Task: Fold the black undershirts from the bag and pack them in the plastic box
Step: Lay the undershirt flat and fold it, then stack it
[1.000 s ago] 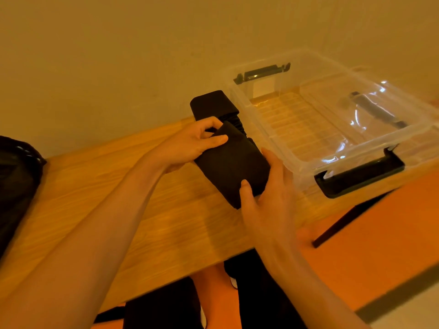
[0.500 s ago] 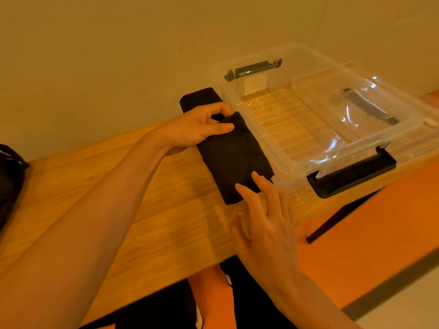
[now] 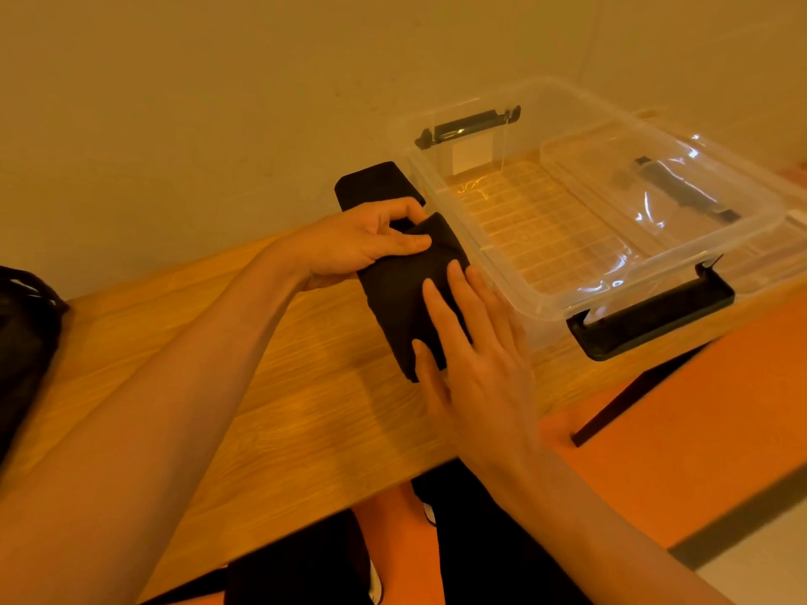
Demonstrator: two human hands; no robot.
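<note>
- The right hand, fingers straight and together, presses flat on the near end of the folded black undershirt.
- The left hand pinches its far end between thumb and curled fingers.
- The undershirt lies on the worktop, just beside the plastic box.

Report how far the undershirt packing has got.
Done: one folded undershirt lies on the table beside the box. In hand: the left hand pinches the far end of a second undershirt while the right hand presses it flat. Left: the box is empty, so both must go in; the bag may hold more.
</note>
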